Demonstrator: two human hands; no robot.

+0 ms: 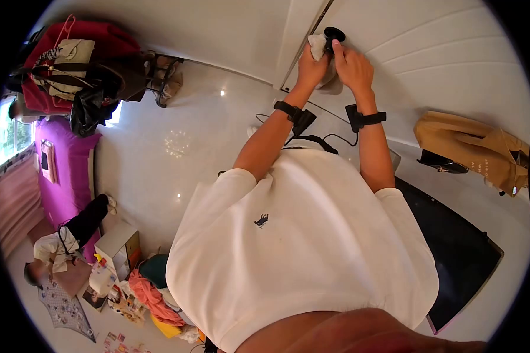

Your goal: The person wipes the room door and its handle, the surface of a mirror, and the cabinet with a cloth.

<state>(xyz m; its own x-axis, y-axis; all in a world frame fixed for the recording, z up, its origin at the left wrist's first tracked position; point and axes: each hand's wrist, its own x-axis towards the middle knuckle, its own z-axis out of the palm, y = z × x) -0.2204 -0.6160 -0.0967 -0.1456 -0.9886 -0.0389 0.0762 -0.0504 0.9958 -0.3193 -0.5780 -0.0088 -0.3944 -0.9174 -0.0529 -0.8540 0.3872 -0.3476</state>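
Observation:
Both hands are held out together at the upper middle, in front of a white door or panel. My left hand [312, 69] is closed on a crumpled whitish cloth [317, 46]. Right beside it, my right hand [354, 67] has its fingers bent around a black round-topped object [334, 34], thumb against its side; what that object is cannot be made out. A pale grey piece of material [331, 86] shows below and between the hands. Each wrist wears a black strap with a small box and a cable.
At right are a brown garment or bag [471, 144] on the wall and a black panel [453, 247]. Bags and clothes [70, 65] hang at upper left. A person [56, 247] is beside the purple-covered bed [68, 170]. Clothes [156, 297] are piled at lower left.

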